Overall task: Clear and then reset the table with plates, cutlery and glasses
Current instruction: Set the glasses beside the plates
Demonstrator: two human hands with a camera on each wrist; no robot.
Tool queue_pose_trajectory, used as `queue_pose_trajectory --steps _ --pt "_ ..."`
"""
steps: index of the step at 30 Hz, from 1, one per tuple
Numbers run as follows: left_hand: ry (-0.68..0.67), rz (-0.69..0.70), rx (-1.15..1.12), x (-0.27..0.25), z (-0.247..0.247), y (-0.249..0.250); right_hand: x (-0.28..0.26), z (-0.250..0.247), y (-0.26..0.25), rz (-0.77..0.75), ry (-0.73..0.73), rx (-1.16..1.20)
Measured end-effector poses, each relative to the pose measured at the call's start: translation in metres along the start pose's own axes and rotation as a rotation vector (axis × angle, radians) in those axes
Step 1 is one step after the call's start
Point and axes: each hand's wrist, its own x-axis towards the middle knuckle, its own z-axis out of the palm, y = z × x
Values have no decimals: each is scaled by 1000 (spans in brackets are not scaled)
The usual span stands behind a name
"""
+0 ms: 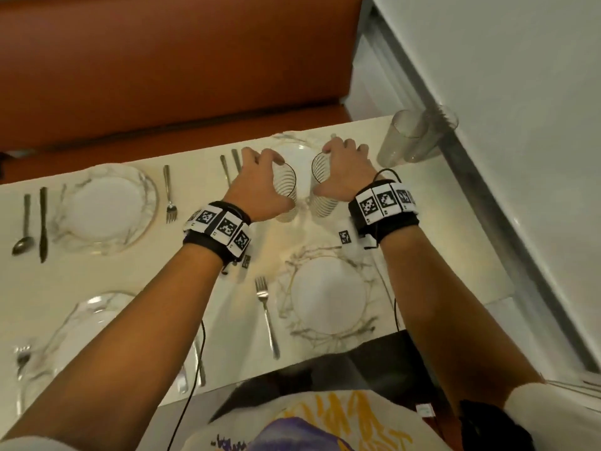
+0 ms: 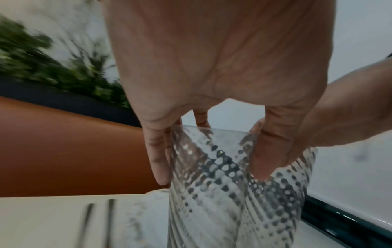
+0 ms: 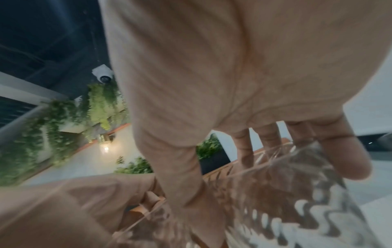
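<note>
While each hand is wrapped round a ribbed glass, both tumblers are held just above the table at about 12 o'clock from the near plate, side by side and not quite touching. The left hand is curled round the left glass, thumb on one side and fingers on the other; the right hand is closed the same way on the right glass. Thin, rigid and breakable walls are to be expected, light when empty, with ribbing that probably aids grip; a hold on the upper wall below the rim is judged safest, with the two kept from knocking.

From the head view the full layout is given: plain tumblers at 1 o'clock and a set place at 10 o'clock. Only in the left wrist view are the fingers seen pressed flat on the glass wall. In the right wrist view, blurred, the thumb is shown across the rim.
</note>
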Motion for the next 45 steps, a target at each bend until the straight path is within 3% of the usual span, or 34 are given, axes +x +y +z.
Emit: queue_pose_trajectory --steps 9,17,30,45 --pt "204 -346 -124 -125 -98 -197 -53 104 -207 -332 -194 69" --pt "322 -569 -117 -206 -127 -310 -82 170 -318 -500 -290 -36" --pt "438 -610 -119 -205 -136 -341 -81 182 -331 -579 -332 -221" --pt "334 -710 100 -204 -153 -340 -82 189 -319 -575 -368 -204"
